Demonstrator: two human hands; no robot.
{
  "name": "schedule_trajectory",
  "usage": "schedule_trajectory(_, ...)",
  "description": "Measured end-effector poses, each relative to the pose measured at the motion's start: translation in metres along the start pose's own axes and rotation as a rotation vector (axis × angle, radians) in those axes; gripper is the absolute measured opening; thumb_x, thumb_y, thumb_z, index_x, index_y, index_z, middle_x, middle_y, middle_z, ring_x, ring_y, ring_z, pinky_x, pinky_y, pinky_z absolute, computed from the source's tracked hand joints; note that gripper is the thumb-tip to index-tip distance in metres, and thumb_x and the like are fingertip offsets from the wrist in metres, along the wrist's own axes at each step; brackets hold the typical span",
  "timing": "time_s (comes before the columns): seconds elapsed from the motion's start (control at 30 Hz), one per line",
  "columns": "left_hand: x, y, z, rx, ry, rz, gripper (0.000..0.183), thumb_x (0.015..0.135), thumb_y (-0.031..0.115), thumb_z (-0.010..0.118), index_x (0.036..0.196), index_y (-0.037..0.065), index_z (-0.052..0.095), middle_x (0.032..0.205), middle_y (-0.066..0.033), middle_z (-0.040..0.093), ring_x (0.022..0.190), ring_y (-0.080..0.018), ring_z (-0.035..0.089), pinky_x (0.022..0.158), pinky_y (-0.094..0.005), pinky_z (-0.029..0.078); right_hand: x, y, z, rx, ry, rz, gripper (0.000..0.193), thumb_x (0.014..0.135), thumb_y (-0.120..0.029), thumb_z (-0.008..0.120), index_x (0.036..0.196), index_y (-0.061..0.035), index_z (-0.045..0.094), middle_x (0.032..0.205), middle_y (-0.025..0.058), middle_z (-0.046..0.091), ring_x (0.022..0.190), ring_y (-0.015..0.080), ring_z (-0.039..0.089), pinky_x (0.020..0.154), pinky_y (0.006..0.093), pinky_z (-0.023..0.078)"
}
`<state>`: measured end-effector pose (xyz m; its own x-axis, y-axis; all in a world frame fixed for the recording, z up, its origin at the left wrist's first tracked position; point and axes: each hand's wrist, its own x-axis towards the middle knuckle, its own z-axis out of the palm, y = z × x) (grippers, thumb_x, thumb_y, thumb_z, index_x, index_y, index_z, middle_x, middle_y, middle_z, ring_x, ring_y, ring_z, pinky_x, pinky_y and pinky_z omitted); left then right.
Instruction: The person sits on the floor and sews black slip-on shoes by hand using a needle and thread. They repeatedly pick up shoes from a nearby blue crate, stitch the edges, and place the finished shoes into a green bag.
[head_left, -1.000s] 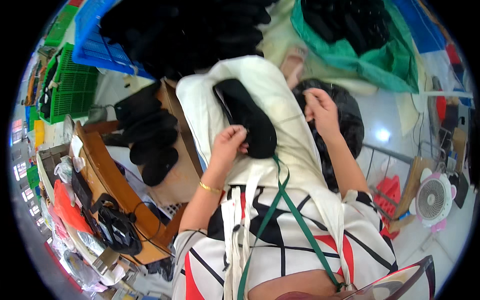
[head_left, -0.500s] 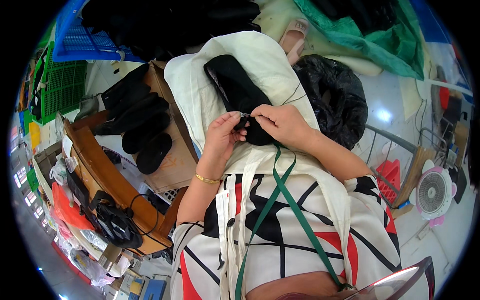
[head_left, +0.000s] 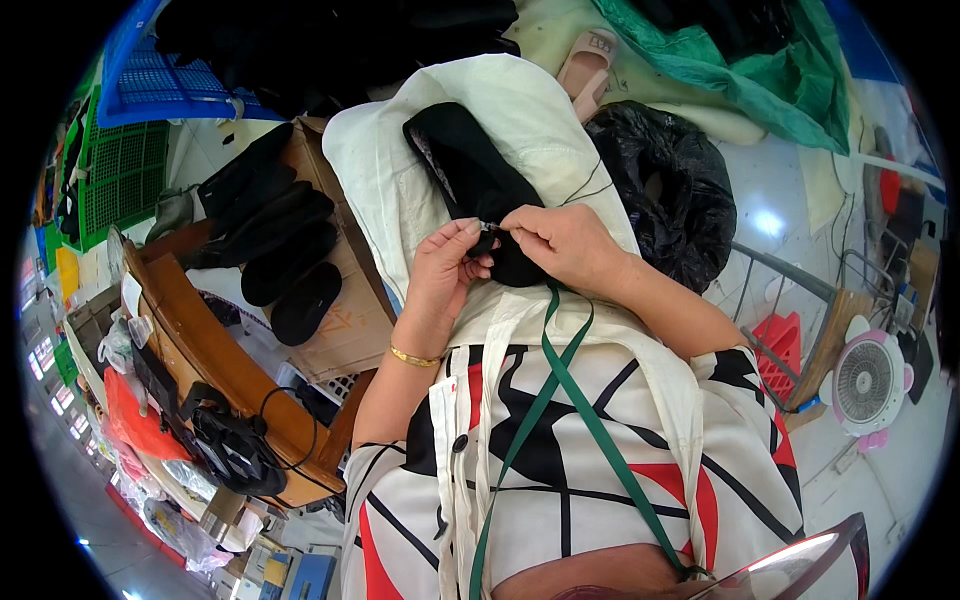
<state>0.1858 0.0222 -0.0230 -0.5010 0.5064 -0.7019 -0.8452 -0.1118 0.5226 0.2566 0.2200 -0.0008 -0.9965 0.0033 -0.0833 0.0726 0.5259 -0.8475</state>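
Observation:
A black boot (head_left: 462, 150) with a grey lining lies on the white cloth (head_left: 370, 150) over my lap, its opening pointing away from me. Over its near part, my left hand (head_left: 447, 258) pinches a small silvery piece (head_left: 488, 226) between thumb and forefinger. My right hand (head_left: 565, 240) meets it there with thumb and forefinger pressed together; whatever they grip is too small to make out. A thin dark thread (head_left: 590, 192) loops across the white cloth beside the right hand. The boot's near end is partly hidden under my hands.
Several black boots (head_left: 262, 225) lie on cardboard (head_left: 345, 325) at left, beside a wooden bench (head_left: 200, 350). A black plastic bag (head_left: 690, 165) stands at right, near a pink slipper (head_left: 587, 68). Farther right is a fan (head_left: 866, 390). Dark goods fill the far side.
The view has shifted slightly. Both hands stay at the same spot on the boot with fingers still pinched; the silvery piece shows a little more between them.

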Motion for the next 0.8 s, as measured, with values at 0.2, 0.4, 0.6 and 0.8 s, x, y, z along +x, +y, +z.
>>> schedule_trajectory(0.2, -0.004, -0.010, 0.003, -0.041, 0.057, 0.082, 0.014, 0.093, 0.011, 0.068, 0.106, 0.006, 0.067, 0.090, -0.0026, 0.069, 0.071, -0.0108, 0.064, 0.061, -0.0253, 0.054, -0.002, 0.005, 0.002, 0.104, -0.008, 0.023, 0.015, 0.091, -0.010, 0.061, 0.103, -0.0054, 0.067, 0.079, 0.0127, 0.068, 0.063, 0.0235, 0.065, 0.061, 0.0305, 0.050)
schedule_trajectory(0.4, -0.009, -0.010, 0.013, 0.062, 0.065, 0.117, 0.017, 0.089, 0.009, 0.072, 0.105, 0.005, 0.068, 0.092, -0.0002, 0.069, 0.081, -0.0091, 0.065, 0.066, -0.0263, 0.054, -0.001, 0.006, -0.006, 0.412, -0.215, 0.334, 0.012, 0.096, -0.011, 0.059, 0.102, -0.0027, 0.064, 0.072, -0.0001, 0.060, 0.061, 0.0057, 0.056, 0.056, 0.0230, 0.046)
schedule_trajectory(0.6, -0.007, -0.011, 0.014, 0.106, 0.054, 0.111, 0.015, 0.088, 0.008, 0.074, 0.101, 0.004, 0.069, 0.091, -0.0017, 0.069, 0.079, -0.0090, 0.063, 0.064, -0.0251, 0.052, 0.004, -0.003, -0.006, 0.448, -0.232, 0.434, 0.012, 0.098, -0.014, 0.058, 0.099, -0.0039, 0.063, 0.070, -0.0015, 0.058, 0.060, 0.0036, 0.054, 0.053, 0.0204, 0.043)
schedule_trajectory(0.8, -0.007, -0.012, 0.015, 0.127, 0.035, 0.124, 0.014, 0.087, 0.010, 0.075, 0.099, 0.004, 0.069, 0.086, -0.0015, 0.067, 0.076, -0.0086, 0.061, 0.064, -0.0242, 0.050, 0.005, -0.003, -0.005, 0.434, -0.239, 0.462, 0.014, 0.098, -0.017, 0.059, 0.094, -0.0038, 0.062, 0.066, -0.0016, 0.058, 0.057, 0.0031, 0.052, 0.052, 0.0205, 0.041)
